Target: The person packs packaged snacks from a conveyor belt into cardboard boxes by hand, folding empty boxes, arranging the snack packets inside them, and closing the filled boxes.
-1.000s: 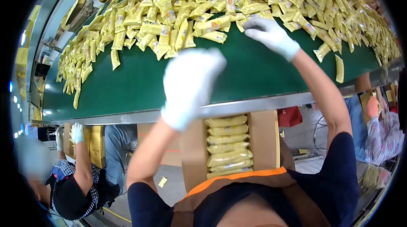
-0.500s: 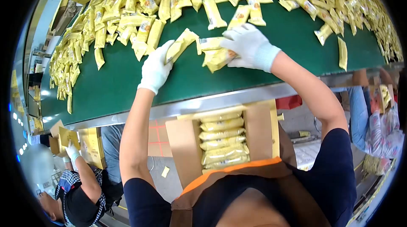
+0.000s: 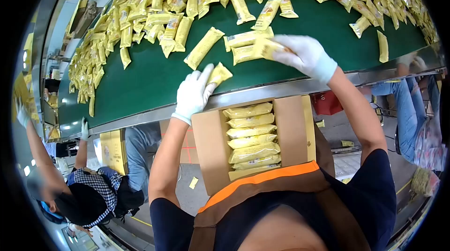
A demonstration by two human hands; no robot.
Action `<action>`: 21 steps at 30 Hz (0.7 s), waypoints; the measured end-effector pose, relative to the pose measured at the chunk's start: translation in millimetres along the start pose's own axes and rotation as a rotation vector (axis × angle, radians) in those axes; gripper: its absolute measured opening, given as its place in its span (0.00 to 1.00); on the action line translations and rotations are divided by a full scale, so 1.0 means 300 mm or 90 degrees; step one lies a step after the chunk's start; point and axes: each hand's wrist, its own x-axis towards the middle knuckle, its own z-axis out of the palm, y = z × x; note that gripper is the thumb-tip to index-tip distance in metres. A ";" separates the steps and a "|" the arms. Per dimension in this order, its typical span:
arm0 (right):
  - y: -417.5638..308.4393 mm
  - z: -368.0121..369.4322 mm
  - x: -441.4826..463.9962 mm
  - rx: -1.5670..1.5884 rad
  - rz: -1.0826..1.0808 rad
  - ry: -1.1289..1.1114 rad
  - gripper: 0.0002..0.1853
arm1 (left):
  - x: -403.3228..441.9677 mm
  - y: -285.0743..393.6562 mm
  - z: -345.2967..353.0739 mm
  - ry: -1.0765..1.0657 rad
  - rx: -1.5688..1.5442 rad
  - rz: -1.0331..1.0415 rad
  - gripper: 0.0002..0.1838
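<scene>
My left hand [image 3: 193, 91], in a white glove, is closed on a yellow packet [image 3: 219, 74] above the front edge of the green belt [image 3: 154, 80]. A white glove also covers my right hand [image 3: 302, 54], which grips another yellow packet [image 3: 268, 48]. Two packets lie on the belt just left of it, partly behind the held one. Another loose packet [image 3: 204, 48] rests at a slant above my left hand. Below the belt, against my body, an open cardboard box [image 3: 290, 131] holds a column of several yellow packets [image 3: 253, 132].
A large heap of yellow packets [image 3: 173, 0] spreads along the belt's far side. The metal rail [image 3: 234, 97] runs along its near edge. A person [image 3: 89, 190] is at the left, another [image 3: 426, 134] at the right. One packet [image 3: 193, 182] lies on the floor.
My left hand has moved down and right, leaving one packet on the belt and holding a different one. My right hand has shifted right, and two packets now lie beside it.
</scene>
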 end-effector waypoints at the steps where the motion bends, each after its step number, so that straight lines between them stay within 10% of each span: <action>1: -0.019 0.005 0.056 0.022 0.019 -0.027 0.22 | 0.017 0.014 -0.044 0.059 -0.057 -0.010 0.27; 5: 0.028 0.130 0.228 -0.170 0.020 -0.256 0.31 | 0.239 -0.071 -0.091 0.205 -0.182 -0.135 0.27; 9: 0.029 0.199 0.189 -0.210 -0.046 -0.149 0.26 | 0.364 -0.069 -0.045 -0.118 0.026 -0.216 0.36; 21: 0.093 0.016 -0.103 -0.321 -0.011 -0.076 0.33 | 0.142 -0.127 -0.049 -0.067 0.083 -0.128 0.36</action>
